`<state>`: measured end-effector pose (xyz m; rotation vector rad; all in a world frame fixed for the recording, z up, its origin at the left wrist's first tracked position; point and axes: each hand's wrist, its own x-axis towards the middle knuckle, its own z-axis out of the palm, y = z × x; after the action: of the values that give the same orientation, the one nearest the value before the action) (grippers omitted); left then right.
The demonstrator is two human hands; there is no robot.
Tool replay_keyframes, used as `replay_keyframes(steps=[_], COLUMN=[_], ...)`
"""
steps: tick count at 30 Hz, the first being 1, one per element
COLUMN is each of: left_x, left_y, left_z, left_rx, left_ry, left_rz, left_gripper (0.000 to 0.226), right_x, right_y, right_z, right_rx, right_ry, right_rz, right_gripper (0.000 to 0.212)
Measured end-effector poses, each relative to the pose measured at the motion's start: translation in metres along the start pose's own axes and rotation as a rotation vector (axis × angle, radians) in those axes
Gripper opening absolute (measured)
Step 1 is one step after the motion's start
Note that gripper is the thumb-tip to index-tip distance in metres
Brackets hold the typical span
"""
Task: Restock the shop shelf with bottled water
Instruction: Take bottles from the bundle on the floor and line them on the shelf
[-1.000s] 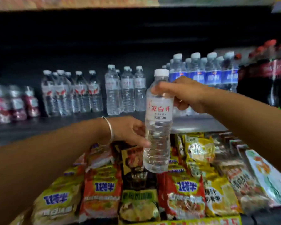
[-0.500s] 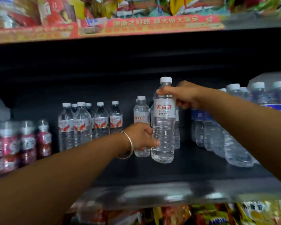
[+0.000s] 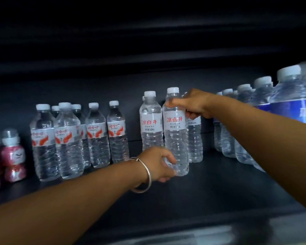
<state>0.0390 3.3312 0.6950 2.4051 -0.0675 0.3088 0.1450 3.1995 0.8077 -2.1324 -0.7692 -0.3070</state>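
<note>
Water bottle [image 3: 175, 137] held upright on the dark shelf [image 3: 210, 188]
Its base is hidden behind the left hand [image 3: 159, 163], which grips it low; the right hand [image 3: 194, 105] pinches its neck

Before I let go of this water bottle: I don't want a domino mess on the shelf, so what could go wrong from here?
1. The held bottle stands tight against a same-label bottle on its left and another bottle behind right; a sideways nudge could topple them.
2. Your right hand grips it high near the neck, so pulling away may tip it.
3. Your left hand wraps the base; the bracelet might snag nearby bottles as it withdraws.
</note>
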Motion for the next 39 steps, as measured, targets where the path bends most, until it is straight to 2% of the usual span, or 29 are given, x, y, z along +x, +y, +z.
replay_keyframes(steps=[3, 8, 10, 13, 18, 20, 23, 26, 31, 34, 39], left_x=[0.005, 0.015, 0.015, 0.014, 0.011, 0.008, -0.001, -0.017, -0.058, -0.085, -0.122], left_y=[0.000, 0.002, 0.004, 0.007, 0.015, 0.020, 0.032, 0.050, 0.099, 0.130, 0.147], left_z=[0.007, 0.013, 0.015, 0.016, 0.015, 0.014, 0.015, 0.022, 0.056, 0.091, 0.176], left_rx=[0.009, 0.017, 0.041, 0.119, 0.268, 0.342, 0.461, 0.564, 0.627, 0.633, 0.643], left_ry=[-0.006, -0.006, -0.002, 0.023, 0.057, 0.060, 0.047, 0.071, 0.149, 0.120, 0.058], left_rz=[-0.016, -0.020, -0.023, -0.016, -0.017, -0.037, -0.032, -0.034, 0.062, 0.138, 0.206], left_gripper=[0.028, 0.025, 0.024, 0.027, 0.027, 0.026, 0.025, 0.030, 0.037, 0.043, 0.045], right_x=[0.007, 0.007, 0.002, -0.008, -0.035, -0.049, -0.079, -0.116, -0.188, -0.241, -0.328], right_y=[0.006, 0.011, 0.011, 0.010, 0.011, 0.017, 0.027, 0.035, 0.050, 0.062, 0.109], right_z=[0.003, 0.003, 0.005, 0.008, 0.007, 0.002, -0.004, -0.012, -0.043, -0.063, -0.079], right_rx=[0.019, 0.062, 0.077, 0.120, 0.125, 0.028, -0.324, -0.577, -0.755, -0.837, -0.913], right_ry=[0.013, 0.035, 0.056, 0.091, 0.088, 0.084, 0.031, -0.064, -0.101, -0.079, -0.143], right_rz=[-0.012, -0.043, -0.066, -0.081, -0.040, -0.009, -0.062, -0.129, -0.167, -0.142, -0.087], right_gripper=[0.064, 0.067, 0.062, 0.055, 0.065, 0.061, 0.042, 0.044, 0.051, 0.052, 0.045])
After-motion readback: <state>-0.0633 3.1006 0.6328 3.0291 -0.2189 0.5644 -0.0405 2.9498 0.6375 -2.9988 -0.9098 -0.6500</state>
